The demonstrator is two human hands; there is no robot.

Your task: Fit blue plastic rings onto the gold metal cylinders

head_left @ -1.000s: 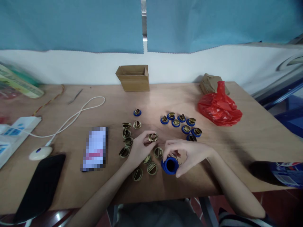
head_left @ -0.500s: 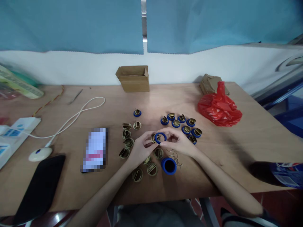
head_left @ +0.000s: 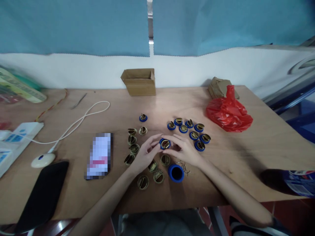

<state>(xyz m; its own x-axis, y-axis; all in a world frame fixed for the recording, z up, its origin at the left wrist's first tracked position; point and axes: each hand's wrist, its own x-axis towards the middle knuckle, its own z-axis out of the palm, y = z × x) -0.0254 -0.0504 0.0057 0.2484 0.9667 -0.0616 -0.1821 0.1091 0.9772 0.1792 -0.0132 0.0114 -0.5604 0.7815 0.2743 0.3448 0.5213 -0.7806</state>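
Note:
Between my fingertips is a round brass-coloured piece with a blue ring around it (head_left: 165, 144). My left hand (head_left: 147, 151) pinches its left side and my right hand (head_left: 183, 149) grips its right side. Several brass pieces without rings (head_left: 143, 182) lie left of and below my hands. To the right sits a group of brass pieces with blue rings (head_left: 194, 135), and one more ringed piece (head_left: 143, 117) lies farther back. A blue cylinder with a dark opening (head_left: 176, 173) stands near my right wrist, with thin wire-like rings (head_left: 185, 167) beside it.
An open cardboard box (head_left: 139, 82) stands by the wall. A red plastic bag (head_left: 228, 113) and a brown package (head_left: 220, 87) are at the back right. A phone (head_left: 99, 155), black device (head_left: 43, 196), white cable and power strip (head_left: 19, 141) lie left; a bottle (head_left: 287, 182) lies right.
The blue ring, earlier held beside the brass piece, now surrounds it. My two hands have drawn slightly closer together.

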